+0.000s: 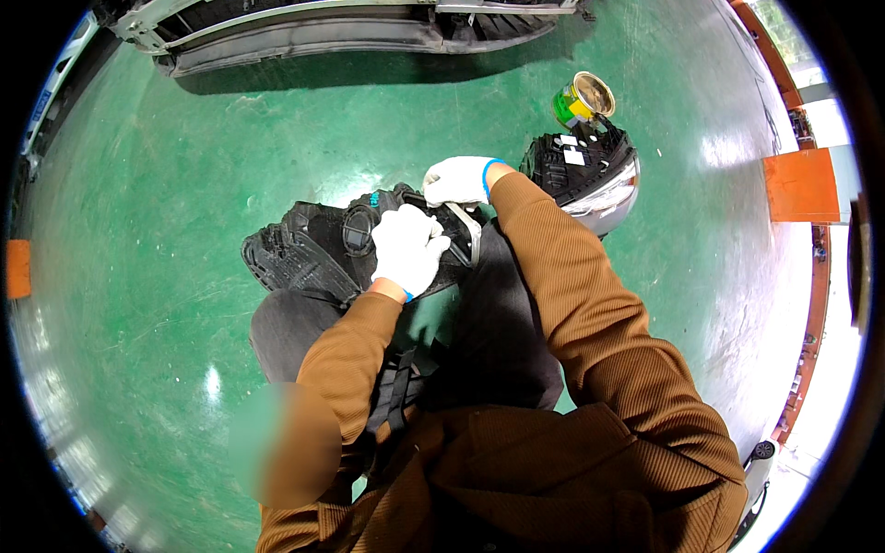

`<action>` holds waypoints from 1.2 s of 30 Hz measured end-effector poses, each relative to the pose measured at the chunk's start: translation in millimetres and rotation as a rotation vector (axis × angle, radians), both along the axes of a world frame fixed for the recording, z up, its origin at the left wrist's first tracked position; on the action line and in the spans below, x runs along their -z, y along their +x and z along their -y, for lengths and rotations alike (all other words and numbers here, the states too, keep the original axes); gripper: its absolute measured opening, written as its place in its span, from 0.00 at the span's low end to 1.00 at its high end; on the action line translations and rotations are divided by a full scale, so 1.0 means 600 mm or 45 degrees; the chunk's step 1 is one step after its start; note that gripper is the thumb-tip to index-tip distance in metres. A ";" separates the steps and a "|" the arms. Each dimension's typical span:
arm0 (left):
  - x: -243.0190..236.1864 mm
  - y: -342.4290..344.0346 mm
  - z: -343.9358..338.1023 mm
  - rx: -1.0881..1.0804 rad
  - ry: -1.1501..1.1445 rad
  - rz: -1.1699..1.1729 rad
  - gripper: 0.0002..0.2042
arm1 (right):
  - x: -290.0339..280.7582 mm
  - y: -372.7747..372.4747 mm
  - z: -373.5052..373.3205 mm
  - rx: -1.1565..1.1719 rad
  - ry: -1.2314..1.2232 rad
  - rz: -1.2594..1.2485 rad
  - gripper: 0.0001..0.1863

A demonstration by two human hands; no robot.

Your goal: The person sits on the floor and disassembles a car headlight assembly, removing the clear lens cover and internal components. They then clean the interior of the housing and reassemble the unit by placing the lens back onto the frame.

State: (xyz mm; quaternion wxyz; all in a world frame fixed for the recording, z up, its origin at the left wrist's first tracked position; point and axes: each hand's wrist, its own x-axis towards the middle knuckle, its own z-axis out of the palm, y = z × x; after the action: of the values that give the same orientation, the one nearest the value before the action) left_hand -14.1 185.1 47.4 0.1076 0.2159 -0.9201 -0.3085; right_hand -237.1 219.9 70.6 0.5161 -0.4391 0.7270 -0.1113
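Beyond the fingers, green floor (pixel 240 152) is left open past the black housing's (pixel 324 235) far edge. Beneath the curled left hand (pixel 406 247) and right hand (pixel 456 182), it is laid crosswise, ribbed end pointed left; grip cannot be told.

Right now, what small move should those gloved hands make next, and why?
Perhaps the right hand should steady the far edge of the black housing. The left hand is over its middle with fingers curled, and the bulky part sits just beyond the knees, so it might shift. What the fingertips grip is hidden.
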 end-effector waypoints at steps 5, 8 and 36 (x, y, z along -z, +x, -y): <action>-0.008 0.005 -0.009 -0.005 -0.119 -0.044 0.11 | -0.005 0.000 0.003 -0.044 0.043 -0.036 0.25; 0.000 0.000 -0.006 0.011 -0.158 0.073 0.12 | -0.010 0.003 0.003 -0.045 0.057 -0.059 0.26; 0.043 0.020 0.050 0.186 0.405 -0.383 0.11 | -0.006 0.008 -0.012 -0.243 -0.187 -0.452 0.29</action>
State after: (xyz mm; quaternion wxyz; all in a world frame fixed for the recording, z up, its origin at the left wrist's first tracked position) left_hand -1.9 154.9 21.9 0.1857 0.1146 -0.8467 -0.4853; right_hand -232.2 227.4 73.9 0.3549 -0.5549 0.7516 -0.0356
